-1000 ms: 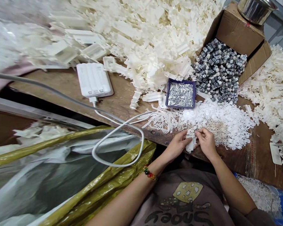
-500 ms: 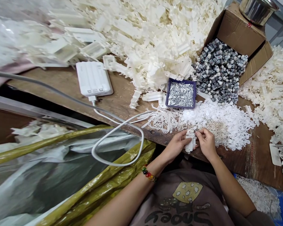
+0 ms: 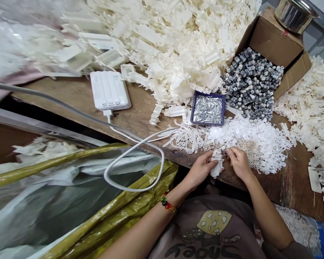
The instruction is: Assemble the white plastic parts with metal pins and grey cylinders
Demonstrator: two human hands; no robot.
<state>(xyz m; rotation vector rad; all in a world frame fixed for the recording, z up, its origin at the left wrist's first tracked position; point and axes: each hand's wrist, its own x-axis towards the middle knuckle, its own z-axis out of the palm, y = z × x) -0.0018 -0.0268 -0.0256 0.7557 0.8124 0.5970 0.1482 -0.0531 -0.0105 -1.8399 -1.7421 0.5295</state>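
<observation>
My left hand (image 3: 203,166) grips a white plastic housing (image 3: 216,163) by its left side, thumb across the front, at the table's near edge. Close to the housing's upper right, my right hand (image 3: 238,160) is closed in a pinch; whatever sits between the fingertips is too small to make out. Beyond the hands lies a heap of small white plastic pieces (image 3: 248,131), with tiny beige parts (image 3: 245,146) in its near side. Thin white plastic strips (image 3: 187,136) lie to the left. A purple tray (image 3: 223,118) of silvery metal pins (image 3: 207,109) stands behind them.
Small grey motor-like cylinders (image 3: 252,82) spill from a tipped cardboard box (image 3: 277,36), with a metal bowl (image 3: 295,16) on top. Cream plastic housings (image 3: 172,46) are piled at the back. A white power bank (image 3: 110,90) with a looped cable (image 3: 135,187) lies at left.
My right hand has drawn slightly away to the right from the housing. My left hand keeps its hold. The whole view has shifted a little.
</observation>
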